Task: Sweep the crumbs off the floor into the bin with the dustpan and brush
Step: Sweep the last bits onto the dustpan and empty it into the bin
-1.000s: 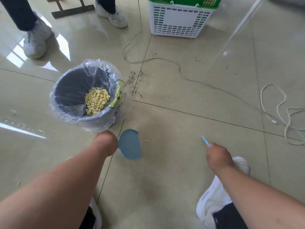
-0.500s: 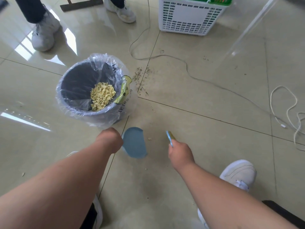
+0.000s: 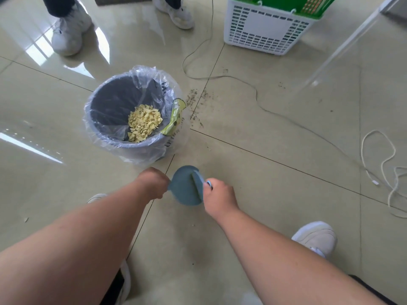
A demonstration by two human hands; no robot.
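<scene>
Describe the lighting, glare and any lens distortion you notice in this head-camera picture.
Head view: bright window glare streaks the glossy floor at left and near the other person's shoes; the wide lens bows the tile joints and stretches both forearms; the bin and dustpan look sharp, shadows soft; the brush is slightly smeared.

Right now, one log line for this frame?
left hand: holds blue plastic dustpan | right hand: holds blue brush on pan | grey bag-lined bin: yellow crumbs inside | dark specks right of bin
</scene>
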